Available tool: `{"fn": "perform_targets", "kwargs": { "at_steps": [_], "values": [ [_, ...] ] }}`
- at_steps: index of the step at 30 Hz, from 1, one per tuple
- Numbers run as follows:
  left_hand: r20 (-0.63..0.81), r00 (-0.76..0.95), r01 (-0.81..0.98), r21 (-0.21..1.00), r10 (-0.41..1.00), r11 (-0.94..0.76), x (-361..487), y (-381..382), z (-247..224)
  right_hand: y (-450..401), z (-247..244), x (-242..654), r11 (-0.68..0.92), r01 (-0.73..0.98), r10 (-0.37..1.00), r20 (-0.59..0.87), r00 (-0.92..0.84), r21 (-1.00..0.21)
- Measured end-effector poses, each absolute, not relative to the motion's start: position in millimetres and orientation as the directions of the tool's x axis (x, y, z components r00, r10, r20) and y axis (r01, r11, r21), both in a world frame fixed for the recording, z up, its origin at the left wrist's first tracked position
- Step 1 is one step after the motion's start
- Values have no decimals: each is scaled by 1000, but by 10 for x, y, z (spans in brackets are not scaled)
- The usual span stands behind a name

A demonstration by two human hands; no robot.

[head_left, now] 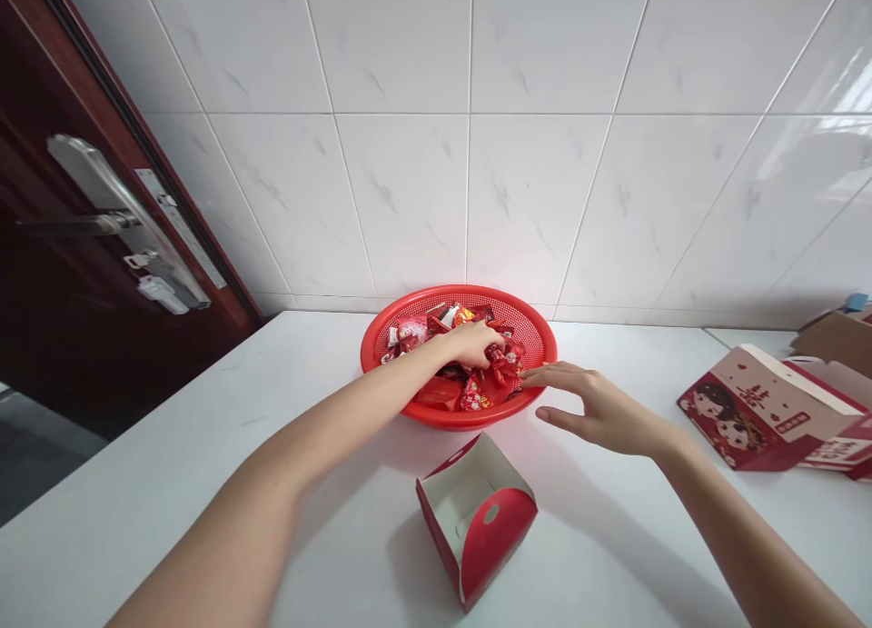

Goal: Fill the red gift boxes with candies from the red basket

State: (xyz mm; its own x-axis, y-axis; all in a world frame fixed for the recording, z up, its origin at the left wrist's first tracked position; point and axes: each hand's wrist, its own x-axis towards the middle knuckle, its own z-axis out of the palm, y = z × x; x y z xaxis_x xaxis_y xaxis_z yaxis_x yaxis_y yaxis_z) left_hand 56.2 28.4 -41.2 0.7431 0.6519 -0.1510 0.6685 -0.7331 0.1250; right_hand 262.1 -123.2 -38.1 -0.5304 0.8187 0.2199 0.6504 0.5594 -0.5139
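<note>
A red plastic colander (381,328) stands against the tiled wall, with many red-wrapped candies (440,393) inside it. My left hand (475,343) reaches into the colander, its fingers curled down on a red candy wrapper; the fingertips are partly hidden among the candies. At the colander's right rim, my right hand (592,405) is open and holds nothing, its fingers stretched toward the edge and the thumb apart. In front of the colander sits an open red cardboard box (500,542) with a pale inside. Its top flaps stand up, and no candy shows in it.
Decorated red and beige gift boxes (769,410) are at the right on the white countertop (327,364). Behind them lies a brown cardboard box (835,337). A dark red door (61,319) with a metal handle and hanging keys is at the left.
</note>
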Motion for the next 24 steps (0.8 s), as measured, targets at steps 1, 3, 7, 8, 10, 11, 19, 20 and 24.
{"fn": "perform_targets", "kwargs": {
  "at_steps": [1, 3, 7, 8, 10, 11, 19, 20, 24],
  "values": [
    [-135, 739, 673, 160, 660, -722, 525, 320, -402, -1232, -381, 2622, 562, 649, 817, 222, -532, -512],
    [-93, 723, 684, 234, 684, -691, 458, 381, -377, -1230, -383, 2624, 567, 647, 814, 227, -535, -510],
    [-4, 654, 694, 402, 757, -597, 337, 465, -333, -1227, -385, 2628, 578, 639, 807, 241, -539, -508],
    [8, 635, 688, 449, 773, -570, 309, 483, -325, -1227, -385, 2628, 582, 636, 804, 245, -541, -507],
    [24, 604, 663, 540, 797, -519, 259, 518, -312, -1225, -386, 2628, 588, 631, 800, 251, -544, -506],
    [32, 592, 644, 582, 805, -496, 238, 534, -306, -1224, -386, 2627, 589, 630, 799, 253, -545, -506],
    [7, 524, 522, 788, 851, -328, 113, 567, -226, -1221, -406, 2636, 586, 623, 801, 254, -542, -518],
    [-2, 523, 513, 800, 852, -312, 102, 558, -213, -1220, -410, 2638, 587, 622, 800, 254, -543, -518],
    [-35, 520, 489, 831, 853, -264, 79, 530, -178, -1210, -423, 2640, 589, 621, 799, 257, -544, -517]
  ]
}}
